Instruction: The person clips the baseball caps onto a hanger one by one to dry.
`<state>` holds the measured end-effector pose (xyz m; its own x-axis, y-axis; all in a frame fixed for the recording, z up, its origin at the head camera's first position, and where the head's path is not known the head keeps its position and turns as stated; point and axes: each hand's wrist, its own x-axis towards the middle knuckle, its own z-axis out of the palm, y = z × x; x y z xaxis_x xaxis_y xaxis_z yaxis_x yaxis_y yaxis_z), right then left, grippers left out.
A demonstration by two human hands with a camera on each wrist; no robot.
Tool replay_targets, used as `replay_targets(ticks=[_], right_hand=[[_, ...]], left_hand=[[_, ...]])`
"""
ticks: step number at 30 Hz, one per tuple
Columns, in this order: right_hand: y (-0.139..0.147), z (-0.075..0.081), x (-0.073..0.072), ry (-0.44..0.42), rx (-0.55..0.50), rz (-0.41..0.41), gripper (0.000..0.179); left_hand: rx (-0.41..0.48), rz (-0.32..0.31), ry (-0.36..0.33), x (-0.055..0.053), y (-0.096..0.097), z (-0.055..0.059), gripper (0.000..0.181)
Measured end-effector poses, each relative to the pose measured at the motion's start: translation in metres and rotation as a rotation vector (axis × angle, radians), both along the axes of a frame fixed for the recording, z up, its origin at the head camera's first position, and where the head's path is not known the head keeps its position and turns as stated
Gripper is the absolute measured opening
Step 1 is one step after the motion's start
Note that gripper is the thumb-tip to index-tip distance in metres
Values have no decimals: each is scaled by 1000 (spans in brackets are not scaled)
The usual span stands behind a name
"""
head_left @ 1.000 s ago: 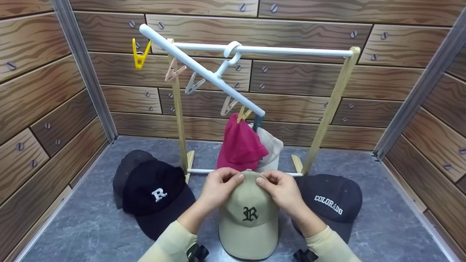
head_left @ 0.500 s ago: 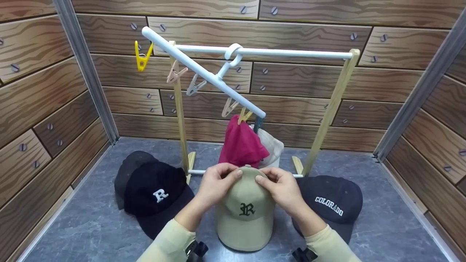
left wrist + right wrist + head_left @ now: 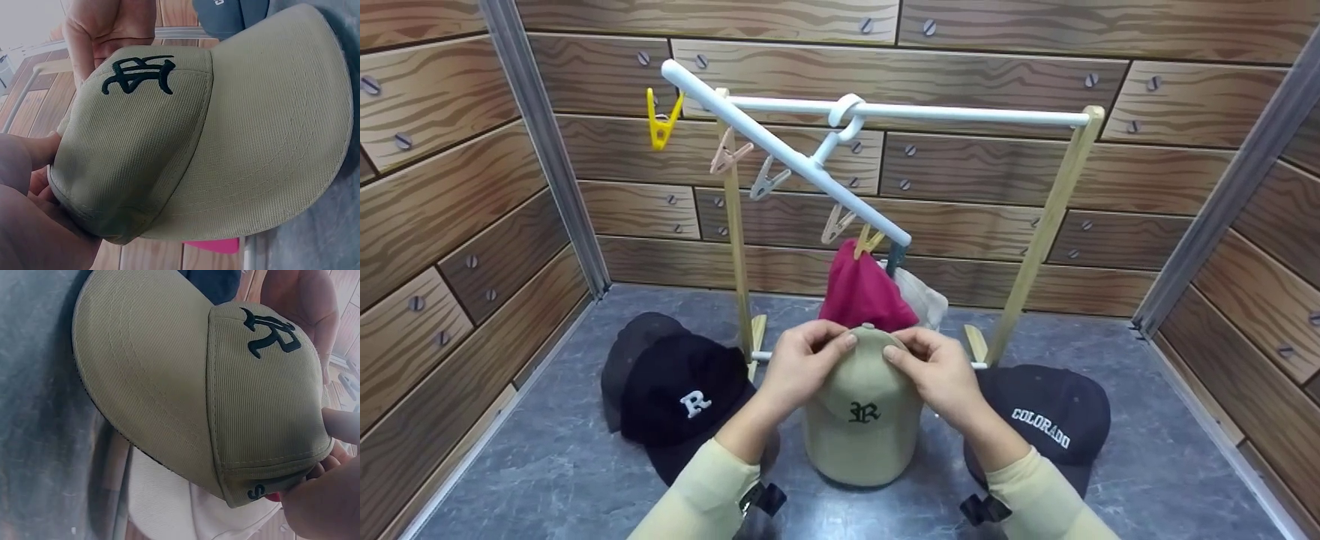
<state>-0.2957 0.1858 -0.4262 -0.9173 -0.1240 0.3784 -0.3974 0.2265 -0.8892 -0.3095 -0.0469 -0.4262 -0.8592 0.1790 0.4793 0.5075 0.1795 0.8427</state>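
Observation:
A khaki baseball cap with a dark embroidered R hangs brim down between both hands in the head view. My left hand pinches the crown near its top button on the left side, thumb in front. On the other side of the button, my right hand pinches the crown the same way. Both wrist views show the cap's front panel and curved brim up close. Just behind it, a magenta cap and a white cap hang from clips on a white hanger bar.
Several unused clips, one a yellow clip, hang along the tilted bar. The hanger hooks over a wooden-legged rack. Left on the grey surface lie a black cap and a dark grey cap; right, a navy COLORADO cap.
Both hands have raised the khaki cap and moved it forward toward the rack, so it covers more of the magenta cap. The grip stays the same, and the head view has shifted slightly.

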Motion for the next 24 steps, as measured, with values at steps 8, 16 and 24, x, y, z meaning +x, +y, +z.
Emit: replay_targets(ticks=[8,16,24], right_hand=[[-10,13,-4,58,25,-2,13],[-21,33,-8,101,51,18,14],[-33,53,-17,149,86,40,15]], left_hand=[[-10,39,36,-2,-8,12,15],[-3,66,52,-4,-18,30,14],[2,96,37,-10,-30,50,13]])
